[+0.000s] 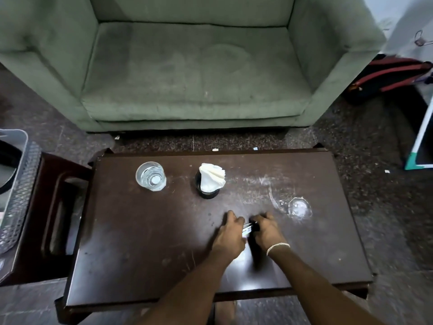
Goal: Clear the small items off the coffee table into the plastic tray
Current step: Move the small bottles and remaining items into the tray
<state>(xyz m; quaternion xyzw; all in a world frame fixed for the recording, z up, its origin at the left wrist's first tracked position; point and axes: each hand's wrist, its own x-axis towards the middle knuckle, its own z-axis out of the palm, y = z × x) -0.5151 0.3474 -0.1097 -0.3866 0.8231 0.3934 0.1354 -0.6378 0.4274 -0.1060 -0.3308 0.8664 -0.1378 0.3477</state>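
Observation:
On the dark wooden coffee table (140, 242) my left hand (230, 233) and my right hand (267, 231) meet near the middle. Their fingers are curled around small items: a thin silvery piece (247, 228) and a black object (255, 225), both mostly hidden. A clear glass of water (151, 175) stands at the back left. Beside it, a black cup (207, 192) holds a white tissue (212, 175). An empty clear glass (294, 205) lies on its side at the right. The grey perforated plastic tray (20, 191) sits off the table at the far left.
A green armchair (194, 73) faces the table's far side. A dark wooden stool (54, 216) stands between the tray and the table. A black and red bag (389, 78) lies on the speckled floor at the right, near a white board (421, 137).

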